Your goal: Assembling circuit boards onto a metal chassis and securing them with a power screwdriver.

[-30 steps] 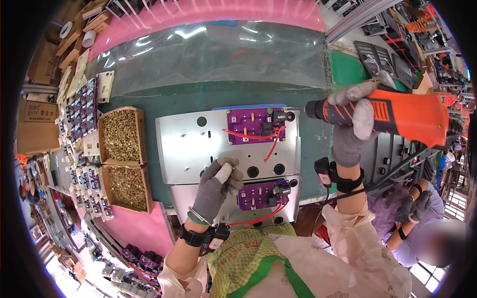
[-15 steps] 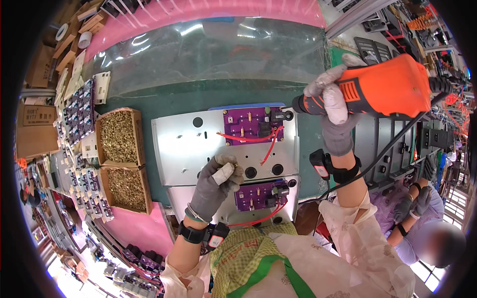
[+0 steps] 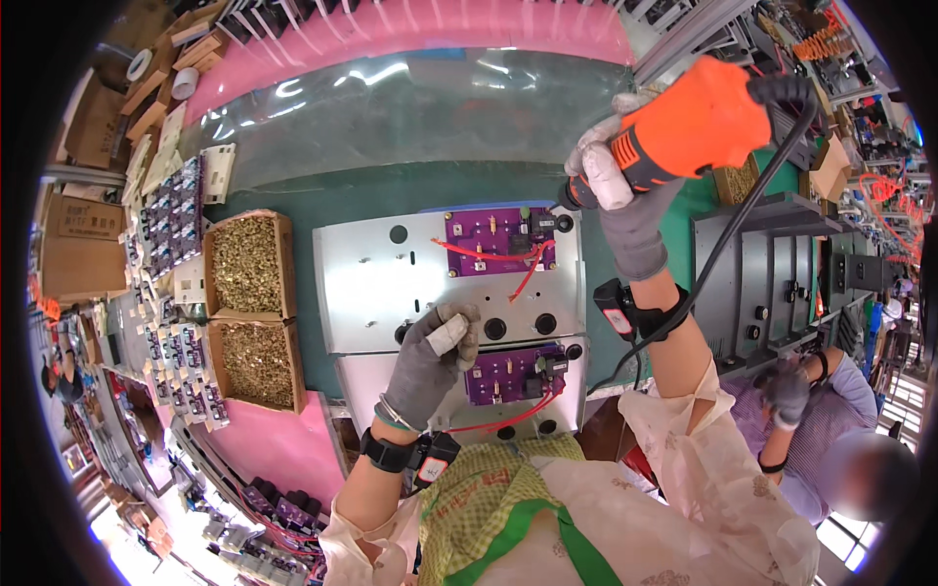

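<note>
My right hand [image 3: 625, 200], in a grey glove with white finger coverings, is wrapped round an orange and black electric screwdriver [image 3: 699, 122]. Its dark nose points left, toward the upper right corner of a purple circuit board [image 3: 476, 230]. That board lies on a silver metal plate [image 3: 366, 283], with red wires trailing over it. My left hand [image 3: 430, 356], gloved likewise, hovers above the plate's near edge with thumb and fingers pinched together. Whatever the pinch holds is too small to make out. A second purple circuit board [image 3: 496, 381] sits on a nearer metal plate [image 3: 366, 376].
Two cardboard boxes of small brass-coloured parts, one farther [image 3: 252, 269] and one nearer [image 3: 258, 366], stand left of the plates. More circuit boards [image 3: 174, 215] lie beyond them. A black cable [image 3: 747, 215] loops past my right forearm. Black metal panels [image 3: 752, 273] and a co-worker [image 3: 801, 420] are at right.
The screwdriver and my right hand have moved left, toward the farther board's corner. My left hand stays pinched near the plate's near edge. The whole view has shifted slightly.
</note>
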Demonstrator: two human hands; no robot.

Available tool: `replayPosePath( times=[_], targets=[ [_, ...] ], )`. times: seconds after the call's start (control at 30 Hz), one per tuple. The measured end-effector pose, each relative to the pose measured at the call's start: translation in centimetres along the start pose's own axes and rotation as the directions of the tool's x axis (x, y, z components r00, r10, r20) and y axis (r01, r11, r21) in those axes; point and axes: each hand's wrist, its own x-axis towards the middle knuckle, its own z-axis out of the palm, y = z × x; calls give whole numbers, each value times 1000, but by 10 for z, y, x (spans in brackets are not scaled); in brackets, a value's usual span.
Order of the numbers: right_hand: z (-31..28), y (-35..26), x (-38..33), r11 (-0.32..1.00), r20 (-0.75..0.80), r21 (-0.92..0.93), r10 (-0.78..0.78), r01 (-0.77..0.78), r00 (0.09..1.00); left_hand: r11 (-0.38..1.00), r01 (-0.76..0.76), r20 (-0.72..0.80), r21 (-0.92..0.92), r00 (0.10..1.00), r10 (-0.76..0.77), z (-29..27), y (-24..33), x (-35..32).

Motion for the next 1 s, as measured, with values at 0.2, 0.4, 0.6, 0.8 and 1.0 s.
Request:
replayPosePath(
  times=[0.2,0.4,0.6,0.8,1.0],
  targets=[
    [0,7,1,998,-1,-66,-13,13,1000,999,-5,-72,50,997,9,2,5,-10],
    [10,-38,-5,997,-115,16,74,-73,991,1000,-1,-46,15,999,2,4,0,-1],
    [4,-127,-38,928,39,369,-76,56,996,976,140,161,-166,980,-113,15,-9,-3],
    [7,-155,-83,932,136,355,-127,71,983,975,175,309,-139,943,-126,27,-16,-17],
    [12,-180,-126,941,160,324,-161,103,974,972,229,258,-61,944,-206,24,-24,-43]
  ],
)
